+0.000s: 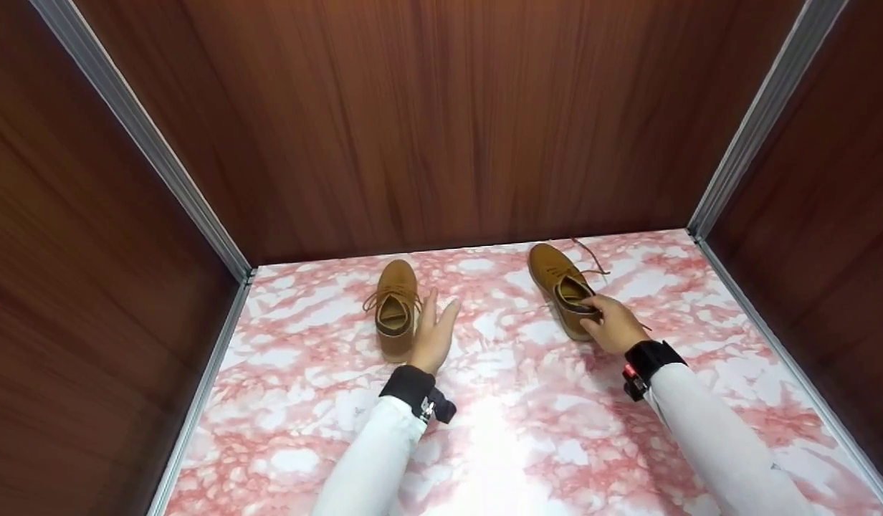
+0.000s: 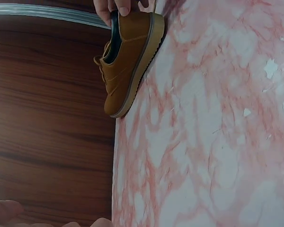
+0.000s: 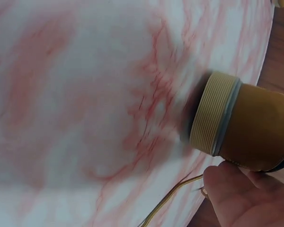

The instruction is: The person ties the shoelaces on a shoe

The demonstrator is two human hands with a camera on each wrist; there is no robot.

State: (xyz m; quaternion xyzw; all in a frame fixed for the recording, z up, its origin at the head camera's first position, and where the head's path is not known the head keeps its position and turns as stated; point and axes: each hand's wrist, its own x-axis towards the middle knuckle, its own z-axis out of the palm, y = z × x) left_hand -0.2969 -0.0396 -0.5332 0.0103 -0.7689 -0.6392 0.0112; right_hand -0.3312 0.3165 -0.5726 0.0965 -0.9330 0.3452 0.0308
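Observation:
Two tan lace-up shoes are on the floor with their toes toward the back panel. My right hand [image 1: 617, 326] pinches the heel collar of the right shoe [image 1: 547, 261], fingers at the opening and thumb at the outer heel. This shoe is angled, toe to the left, and its loose lace [image 1: 590, 258] trails off to the right. In the right wrist view its heel [image 3: 260, 127] and ribbed sole edge [image 3: 215, 113] show beside my fingers. Just right of the left shoe [image 1: 398, 276], my left hand [image 1: 434, 337] is held with straight fingers and nothing in it.
Brown wood-grain panels [image 1: 441, 129] enclose the floor at the back and both sides, with grey metal strips [image 1: 148, 158] along the corners. The floor [image 1: 327, 444] has a red and white marbled covering. Black straps with small cameras [image 1: 441, 407] sit on both wrists.

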